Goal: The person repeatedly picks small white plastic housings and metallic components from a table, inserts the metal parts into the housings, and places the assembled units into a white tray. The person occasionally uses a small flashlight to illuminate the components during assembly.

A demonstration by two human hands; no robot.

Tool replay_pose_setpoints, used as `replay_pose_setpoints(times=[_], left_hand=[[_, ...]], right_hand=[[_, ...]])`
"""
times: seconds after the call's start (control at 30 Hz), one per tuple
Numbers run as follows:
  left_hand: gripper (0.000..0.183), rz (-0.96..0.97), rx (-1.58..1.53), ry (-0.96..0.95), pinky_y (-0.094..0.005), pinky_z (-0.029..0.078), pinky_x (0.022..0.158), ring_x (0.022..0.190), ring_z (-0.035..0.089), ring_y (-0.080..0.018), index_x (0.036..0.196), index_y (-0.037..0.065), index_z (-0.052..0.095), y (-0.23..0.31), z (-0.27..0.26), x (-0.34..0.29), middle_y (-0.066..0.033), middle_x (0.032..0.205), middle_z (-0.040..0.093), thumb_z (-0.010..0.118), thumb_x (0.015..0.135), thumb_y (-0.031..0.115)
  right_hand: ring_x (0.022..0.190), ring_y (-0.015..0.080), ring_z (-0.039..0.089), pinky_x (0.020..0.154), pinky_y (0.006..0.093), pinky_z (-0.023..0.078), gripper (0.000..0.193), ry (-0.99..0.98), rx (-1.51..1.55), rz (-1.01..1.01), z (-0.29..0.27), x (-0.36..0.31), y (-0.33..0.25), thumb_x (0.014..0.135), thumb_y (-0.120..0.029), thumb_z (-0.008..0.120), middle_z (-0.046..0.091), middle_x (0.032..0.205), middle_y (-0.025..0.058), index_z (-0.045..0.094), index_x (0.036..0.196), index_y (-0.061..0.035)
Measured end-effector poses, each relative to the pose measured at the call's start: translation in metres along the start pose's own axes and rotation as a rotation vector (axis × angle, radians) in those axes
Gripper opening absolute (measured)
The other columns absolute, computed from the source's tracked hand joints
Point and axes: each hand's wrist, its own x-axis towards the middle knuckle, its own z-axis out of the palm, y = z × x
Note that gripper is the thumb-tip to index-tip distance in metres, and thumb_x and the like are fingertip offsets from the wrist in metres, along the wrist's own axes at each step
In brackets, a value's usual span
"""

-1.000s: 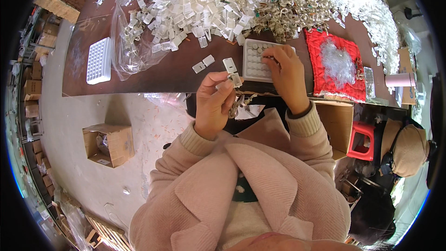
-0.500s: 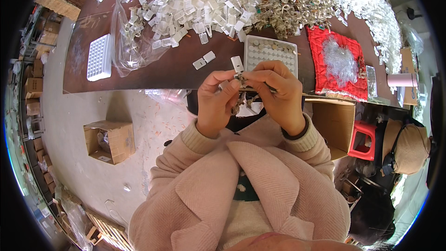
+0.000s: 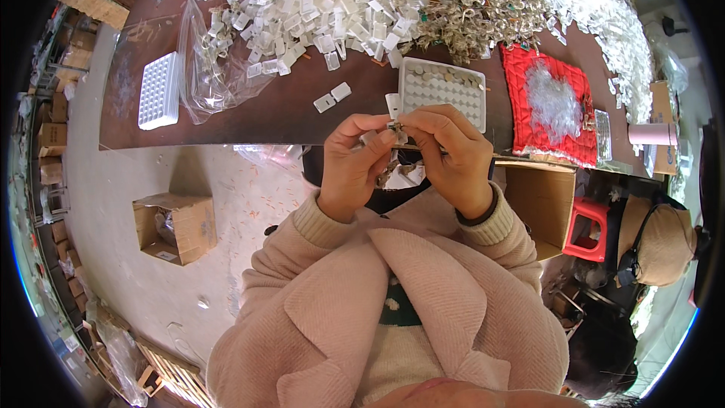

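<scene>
Brown table point(image 3: 226, 133) heaped with white plastic pieces point(image 3: 317, 11); near its front edge, just left of a white tray point(image 3: 444, 95), a small white plastic case point(image 3: 393, 105) sits pinched in the left hand's point(image 3: 349, 162) grip, the right hand point(image 3: 458, 157) nipping its lower end

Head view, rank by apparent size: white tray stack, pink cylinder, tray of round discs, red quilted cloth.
1. Red quilted cloth
2. Tray of round discs
3. White tray stack
4. Pink cylinder
</scene>
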Motion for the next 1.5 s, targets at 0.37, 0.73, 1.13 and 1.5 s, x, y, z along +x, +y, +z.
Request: replay_pose_setpoints(times=[0.37,0.73,1.13,1.5], left_hand=[[0.012,0.005,0.021,0.088,-0.0179,0.034,0.048,0.054,0.043,-0.0046,0.108,0.006,0.065,-0.003,-0.007,0.007,-0.0139,0.098,0.072,0.065,0.095,0.005],[0.011,-0.036,-0.052,0.057,-0.0178,0.034,0.048,0.053,0.043,-0.0052,0.107,0.008,0.064,0.002,-0.01,0.011,-0.0182,0.103,0.072,0.064,0.096,0.007],[0.011,-0.037,-0.147,0.085,-0.0181,0.037,0.049,0.056,0.047,-0.0054,0.105,0.004,0.067,-0.001,-0.008,0.004,-0.0023,0.082,0.065,0.067,0.094,0.003],[0.013,-0.06,-0.213,0.111,-0.0188,0.035,0.049,0.055,0.044,-0.005,0.107,0.006,0.068,-0.006,-0.007,-0.001,-0.001,0.084,0.065,0.066,0.095,0.004]], right_hand=[[0.08,0.0282,0.067,0.072,0.0347,0.054,0.024,0.11,-0.394,0.046,-0.002,0.016,0.03,0.083,0.005,0.069,0.069,0.09,0.0115,0.074,0.104,-0.0052],[0.079,0.0295,0.065,0.069,0.0382,0.052,0.02,0.037,-0.373,0.131,0.004,0.021,0.044,0.081,0.001,0.07,0.066,0.088,0.0095,0.07,0.1,-0.0062],[0.076,0.0235,0.067,0.067,0.0312,0.054,0.017,-0.06,-0.068,0.034,0.011,0.01,0.007,0.081,0.008,0.07,0.068,0.088,0.0096,0.07,0.095,-0.0018],[0.088,0.0228,0.068,0.073,0.0296,0.054,0.02,-0.087,0.089,-0.007,0.005,-0.006,0.004,0.086,0.001,0.071,0.069,0.104,0.0131,0.072,0.106,0.0012]])
